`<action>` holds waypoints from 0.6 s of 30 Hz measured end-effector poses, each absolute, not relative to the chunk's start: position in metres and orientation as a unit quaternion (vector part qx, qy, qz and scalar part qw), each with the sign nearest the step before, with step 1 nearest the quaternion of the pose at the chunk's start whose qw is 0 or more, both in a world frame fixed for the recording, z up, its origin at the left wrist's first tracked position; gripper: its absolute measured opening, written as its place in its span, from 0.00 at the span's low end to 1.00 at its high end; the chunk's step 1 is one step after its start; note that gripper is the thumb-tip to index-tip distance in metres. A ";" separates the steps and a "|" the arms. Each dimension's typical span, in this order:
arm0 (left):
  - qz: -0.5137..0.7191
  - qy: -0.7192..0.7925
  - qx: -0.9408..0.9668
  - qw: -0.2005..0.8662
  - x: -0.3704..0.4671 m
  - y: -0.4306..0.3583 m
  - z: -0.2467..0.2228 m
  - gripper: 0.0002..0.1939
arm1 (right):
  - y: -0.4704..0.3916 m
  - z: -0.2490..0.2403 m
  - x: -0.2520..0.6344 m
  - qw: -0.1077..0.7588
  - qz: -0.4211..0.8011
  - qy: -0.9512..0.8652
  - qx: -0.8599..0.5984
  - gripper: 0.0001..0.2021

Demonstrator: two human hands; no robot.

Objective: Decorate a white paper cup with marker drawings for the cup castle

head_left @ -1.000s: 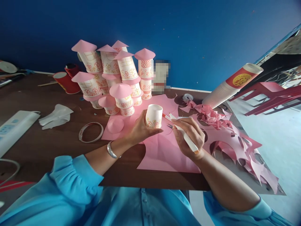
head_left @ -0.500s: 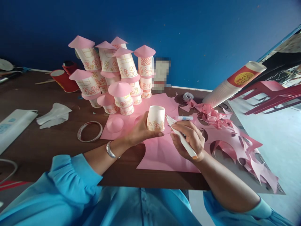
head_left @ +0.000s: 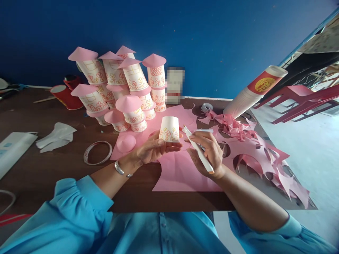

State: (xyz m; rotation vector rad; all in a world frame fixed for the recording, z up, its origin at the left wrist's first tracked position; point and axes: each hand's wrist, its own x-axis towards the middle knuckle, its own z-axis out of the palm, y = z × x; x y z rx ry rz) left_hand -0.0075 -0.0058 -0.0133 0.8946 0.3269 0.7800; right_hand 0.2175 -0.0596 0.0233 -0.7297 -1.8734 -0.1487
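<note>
My left hand point(head_left: 152, 148) holds a white paper cup point(head_left: 169, 127) bottom up, with orange and yellow flowers drawn along its lower part. Closed round a white marker point(head_left: 198, 150) with an orange end is my right hand point(head_left: 208, 148). The marker's tip points up and left, a short way from the cup's right side. Beneath both hands lies a sheet of pink paper point(head_left: 180, 173). Behind the cup stand several paper-cup towers point(head_left: 135, 77) with pink cone roofs and drawn flowers. A loose pink cone point(head_left: 126, 144) rests on the sheet left of the cup.
At the right are pink paper scraps point(head_left: 256, 151) and a tall leaning stack of paper cups point(head_left: 249, 95). A tape roll point(head_left: 97, 152), crumpled white paper point(head_left: 57, 137), a white box point(head_left: 16, 151) and a red cup point(head_left: 66, 97) lie at the left. A blue wall point(head_left: 201, 46) rises behind.
The cup has turned in my left hand, showing another part of its drawn flowers, and the left fingers have shifted beneath it. My right hand still holds the marker beside the cup.
</note>
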 end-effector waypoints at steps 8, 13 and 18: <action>0.361 0.193 0.445 0.797 -0.007 -0.007 -0.011 0.27 | -0.059 0.025 0.218 0.541 -0.069 -0.785 -0.294 0.14; 0.358 0.256 0.499 0.747 -0.002 -0.009 0.001 0.31 | -0.058 0.027 0.216 0.565 -0.055 -0.763 -0.308 0.10; 0.361 0.249 0.514 0.737 0.000 -0.008 0.002 0.37 | -0.058 0.028 0.214 0.573 -0.061 -0.758 -0.307 0.10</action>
